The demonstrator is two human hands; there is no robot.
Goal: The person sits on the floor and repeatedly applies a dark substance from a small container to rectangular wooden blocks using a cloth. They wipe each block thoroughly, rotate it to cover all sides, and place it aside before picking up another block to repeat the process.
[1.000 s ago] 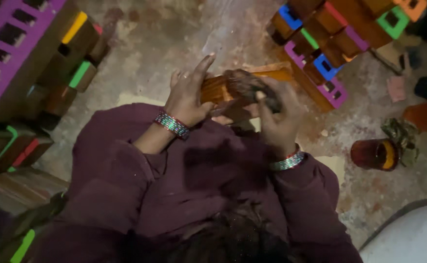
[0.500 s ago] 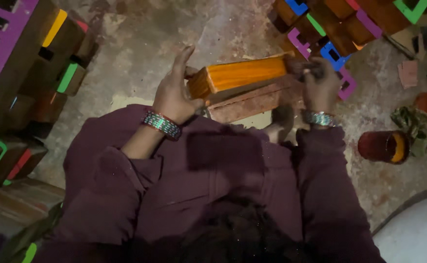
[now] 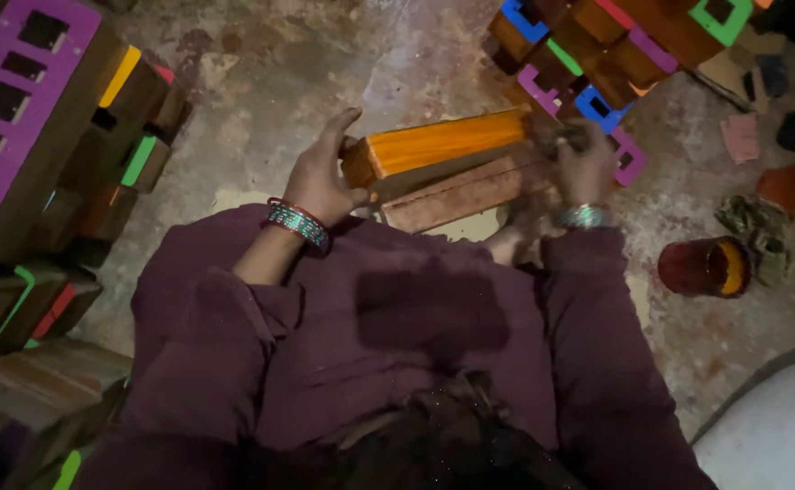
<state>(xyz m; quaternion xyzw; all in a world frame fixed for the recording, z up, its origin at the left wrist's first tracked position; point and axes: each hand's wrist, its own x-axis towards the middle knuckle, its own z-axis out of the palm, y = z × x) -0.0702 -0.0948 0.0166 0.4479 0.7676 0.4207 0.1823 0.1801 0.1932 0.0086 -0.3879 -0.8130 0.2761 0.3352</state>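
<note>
My left hand (image 3: 318, 178) grips the orange block (image 3: 443, 143) at nine o'clock; my right hand's (image 3: 584, 166) fingers close on its three o'clock end.

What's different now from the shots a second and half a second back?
A second ago both hands were bunched together over the orange block. Since then the right hand moved out to its far end, and the left hand steadies the near end. The block now lies lengthwise atop a brown block. Since half a second ago, little changed. The red cup and the stacked blocks stayed put.
</note>
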